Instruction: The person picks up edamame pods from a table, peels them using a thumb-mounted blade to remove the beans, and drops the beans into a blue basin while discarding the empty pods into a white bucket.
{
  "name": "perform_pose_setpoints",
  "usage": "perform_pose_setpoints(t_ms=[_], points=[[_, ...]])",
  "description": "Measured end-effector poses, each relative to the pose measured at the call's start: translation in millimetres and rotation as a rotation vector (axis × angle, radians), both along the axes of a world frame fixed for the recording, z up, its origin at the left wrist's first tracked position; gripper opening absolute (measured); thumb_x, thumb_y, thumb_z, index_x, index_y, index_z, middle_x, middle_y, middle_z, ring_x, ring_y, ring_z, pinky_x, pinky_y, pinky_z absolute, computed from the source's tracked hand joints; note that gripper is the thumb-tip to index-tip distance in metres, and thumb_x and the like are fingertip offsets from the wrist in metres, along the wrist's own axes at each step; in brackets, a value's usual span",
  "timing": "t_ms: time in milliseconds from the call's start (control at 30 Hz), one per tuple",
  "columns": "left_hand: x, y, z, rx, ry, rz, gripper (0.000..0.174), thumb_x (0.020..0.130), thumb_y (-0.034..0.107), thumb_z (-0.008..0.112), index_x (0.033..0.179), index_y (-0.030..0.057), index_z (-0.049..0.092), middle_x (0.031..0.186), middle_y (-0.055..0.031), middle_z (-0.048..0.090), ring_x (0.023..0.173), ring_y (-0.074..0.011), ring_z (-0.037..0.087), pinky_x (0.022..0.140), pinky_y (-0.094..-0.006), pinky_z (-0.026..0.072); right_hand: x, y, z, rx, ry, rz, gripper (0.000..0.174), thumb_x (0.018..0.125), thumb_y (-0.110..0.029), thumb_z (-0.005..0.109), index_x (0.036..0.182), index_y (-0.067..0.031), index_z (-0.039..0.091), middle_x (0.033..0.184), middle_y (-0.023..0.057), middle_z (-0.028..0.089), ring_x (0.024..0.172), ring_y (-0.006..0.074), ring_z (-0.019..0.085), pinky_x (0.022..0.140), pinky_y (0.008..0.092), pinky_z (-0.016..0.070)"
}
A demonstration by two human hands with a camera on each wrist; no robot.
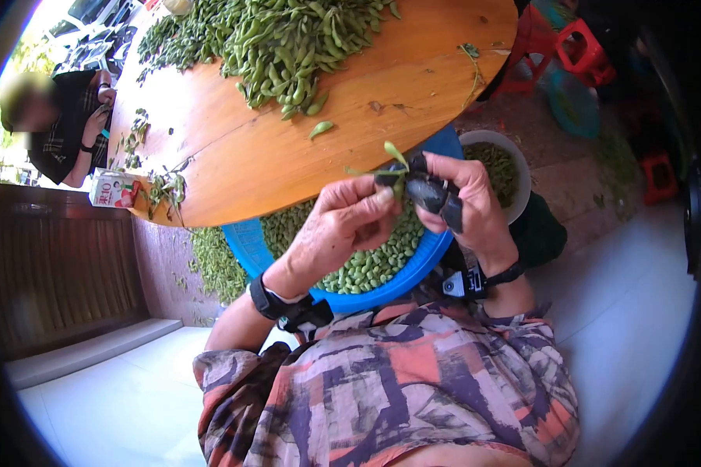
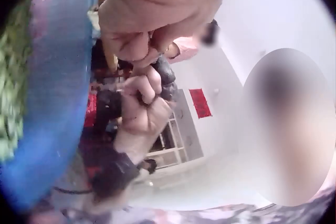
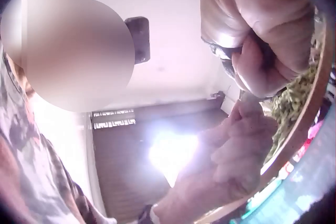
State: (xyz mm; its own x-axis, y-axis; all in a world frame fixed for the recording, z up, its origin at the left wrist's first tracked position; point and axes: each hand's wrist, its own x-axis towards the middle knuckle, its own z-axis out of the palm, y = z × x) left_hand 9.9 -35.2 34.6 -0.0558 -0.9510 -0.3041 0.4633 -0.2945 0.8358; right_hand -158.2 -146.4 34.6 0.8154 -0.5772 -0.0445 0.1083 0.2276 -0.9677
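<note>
My left hand (image 1: 339, 229) pinches a green soybean pod (image 1: 397, 156) between thumb and forefinger, above a blue basin (image 1: 436, 265) of shelled green beans (image 1: 374, 266). Black covers (image 1: 428, 194) sit on fingers of my right hand (image 1: 475, 194), which curls round the pod's other side. Both hands meet fingertip to fingertip there. From the left wrist, the left hand (image 2: 163, 8) shows close up with the right hand (image 2: 144, 100) beyond it. The right wrist view has the right hand (image 3: 262, 29) above the left hand (image 3: 236, 155); the pod is mostly hidden by fingers.
A heap of pods (image 1: 288, 47) lies on the wooden table (image 1: 226, 171) ahead. A carton (image 1: 115, 189) stands at its left edge, near another person (image 1: 62, 124). To the right are a white bucket (image 1: 522, 167) and red stools (image 1: 584, 50). Husks (image 1: 214, 261) cover floor at left.
</note>
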Motion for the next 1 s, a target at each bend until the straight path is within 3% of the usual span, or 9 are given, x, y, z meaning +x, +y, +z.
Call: perform_pose_setpoints(t_ms=[200, 333, 400, 600, 767, 800, 833, 867, 1000], points=[[-14.1, 34.9, -37.9, 0.008, 0.542, 0.05, 0.024, 0.096, 0.021, 0.058, 0.091, -0.0017, 0.063, 0.061, -0.0027, 0.052, 0.046, -0.0089, 0.04, 0.042, -0.0256, 0.0292, -8.0, 18.7, -16.7, 0.455, -0.064, 0.171, 0.027, 0.096, -0.018, 0.046, 0.094, 0.0029, 0.063, 0.06, -0.0027, 0.052, 0.048, 0.0029, 0.043, 0.043, 0.0193, 0.0311], [-12.7, 40.7, -31.6, -0.05, -0.645, 0.28, 0.014, 0.089, 0.012, 0.07, 0.09, -0.0008, 0.066, 0.06, 0.0024, 0.055, 0.051, -0.0049, 0.049, 0.045, -0.0222, 0.0366, -3.7, 26.6, -19.1, 0.211, 0.106, 0.137, 0.015, 0.09, -0.008, 0.051, 0.092, -0.0012, 0.064, 0.063, -0.003, 0.053, 0.053, 0.0017, 0.045, 0.046, 0.0192, 0.0332], [-11.6, 42.0, -30.3, -0.14, -1.001, 0.3, 0.014, 0.085, 0.011, 0.074, 0.086, 0.0007, 0.065, 0.06, -0.0003, 0.058, 0.051, -0.0069, 0.052, 0.047, -0.0233, 0.0399, 3.2, 34.9, -14.3, 0.065, 0.259, 0.029, 0.009, 0.088, -0.005, 0.056, 0.091, -0.003, 0.065, 0.065, -0.0042, 0.053, 0.058, 0.0007, 0.047, 0.049, 0.02, 0.0357], [-17.0, 43.1, -37.9, -0.343, -1.197, 0.329, 0.02, 0.083, 0.015, 0.075, 0.084, 0.0, 0.061, 0.062, -0.0127, 0.061, 0.051, -0.0178, 0.057, 0.049, -0.0322, 0.045, 7.1, 44.8, -20.6, -0.463, 0.329, -0.02, 0.009, 0.086, -0.002, 0.06, 0.093, 0.0027, 0.061, 0.067, 0.0075, 0.05, 0.062, 0.0107, 0.046, 0.056, 0.0284, 0.0383], [-8.1, 49.2, -41.0, -0.01, -0.721, 0.068, 0.023, 0.09, 0.021, 0.068, 0.085, -0.0008, 0.062, 0.068, -0.013, 0.064, 0.055, -0.0143, 0.063, 0.047, -0.0312, 0.0459, 8.4, 43.8, -28.9, -0.618, 0.12, -0.058, 0.007, 0.084, -0.001, 0.061, 0.091, 0.0018, 0.061, 0.067, 0.0046, 0.053, 0.059, 0.0101, 0.049, 0.054, 0.0261, 0.0391], [-3.9, 47.9, -40.9, 0.038, -0.386, 0.035, 0.026, 0.093, 0.025, 0.064, 0.087, -0.0009, 0.064, 0.068, -0.0116, 0.065, 0.055, -0.0136, 0.062, 0.047, -0.0291, 0.0465, 5.5, 42.1, -29.2, -0.618, 0.122, -0.053, 0.007, 0.084, -0.001, 0.061, 0.091, 0.0018, 0.061, 0.067, 0.0046, 0.053, 0.059, 0.0101, 0.049, 0.054, 0.0261, 0.0391], [-0.4, 47.4, -41.1, 0.084, -0.05, 0.003, 0.03, 0.096, 0.028, 0.06, 0.088, -0.0009, 0.065, 0.068, -0.0103, 0.065, 0.054, -0.013, 0.061, 0.046, -0.0271, 0.0471, 0.7, 39.8, -28.7, -0.245, 0.159, 0.047, 0.007, 0.086, -0.003, 0.06, 0.092, 0.0008, 0.062, 0.067, 0.0018, 0.053, 0.057, 0.0079, 0.049, 0.051, 0.0239, 0.038], [2.2, 48.1, -42.8, 0.086, -0.047, 0.006, 0.03, 0.096, 0.028, 0.06, 0.088, -0.0009, 0.065, 0.068, -0.0103, 0.065, 0.054, -0.013, 0.061, 0.046, -0.0271, 0.0471, -1.9, 39.0, -28.1, 0.129, 0.192, 0.143, 0.007, 0.088, -0.005, 0.059, 0.092, -0.0002, 0.062, 0.067, -0.001, 0.052, 0.056, 0.0058, 0.048, 0.049, 0.0217, 0.0369], [2.2, 48.1, -45.2, 0.137, 0.124, -0.12, 0.032, 0.098, 0.028, 0.056, 0.091, -0.0008, 0.067, 0.069, -0.007, 0.065, 0.054, -0.0115, 0.06, 0.047, -0.0227, 0.047, -0.9, 31.3, -38.3, 0.379, 0.064, 0.197, 0.026, 0.098, -0.026, 0.053, 0.098, -0.0011, 0.062, 0.069, -0.005, 0.052, 0.055, 0.0017, 0.046, 0.046, 0.0177, 0.0341]])
